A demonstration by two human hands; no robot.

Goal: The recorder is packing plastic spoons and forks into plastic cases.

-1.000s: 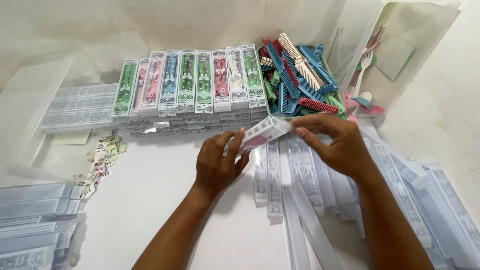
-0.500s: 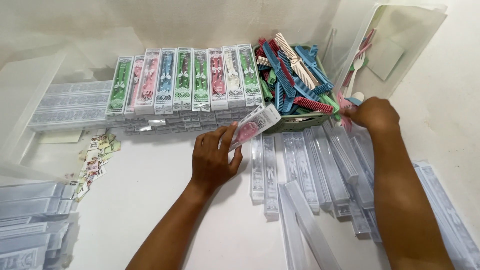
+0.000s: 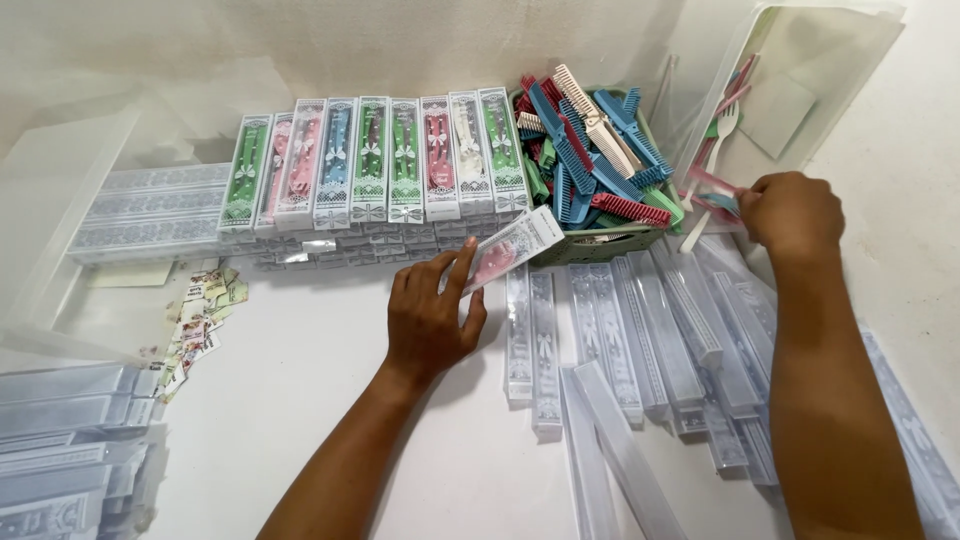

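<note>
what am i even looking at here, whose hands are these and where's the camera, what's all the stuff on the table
There is no machine here: a person works with two bare hands, and the one camera sits on their head, looking down, so both arms reach in from the bottom of the picture.

The left hand holds a clear slim box with something pink inside. The right hand is at the mouth of a clear plastic tub lying on its side and pinches small pink and blue plastic utensils; a white fork lies right there too.

On the white table stands a row of filled boxes in green, pink, blue and red, atop flat clear ones. Beside it is a green basket heaped with coloured combs. Empty clear boxes lie spread below, and small paper labels lie at the left.
</note>
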